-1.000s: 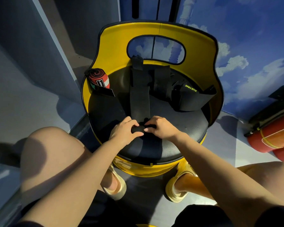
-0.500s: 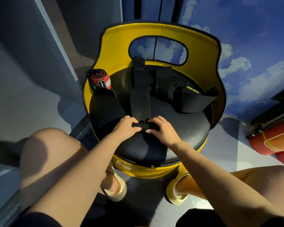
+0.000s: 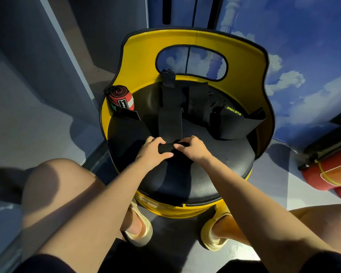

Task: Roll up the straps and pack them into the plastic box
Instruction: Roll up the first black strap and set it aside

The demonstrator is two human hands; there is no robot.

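Black seat [image 3: 220, 160]; strap [image 3: 169, 119] beyond grip.

place: gym-like room | cues: sky mural wall [image 3: 303, 56]; fire extinguisher [image 3: 331, 172]

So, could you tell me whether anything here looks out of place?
No plastic box is in view. The rolled strap sits wedged at the chair edge, and black straps lie heaped behind.
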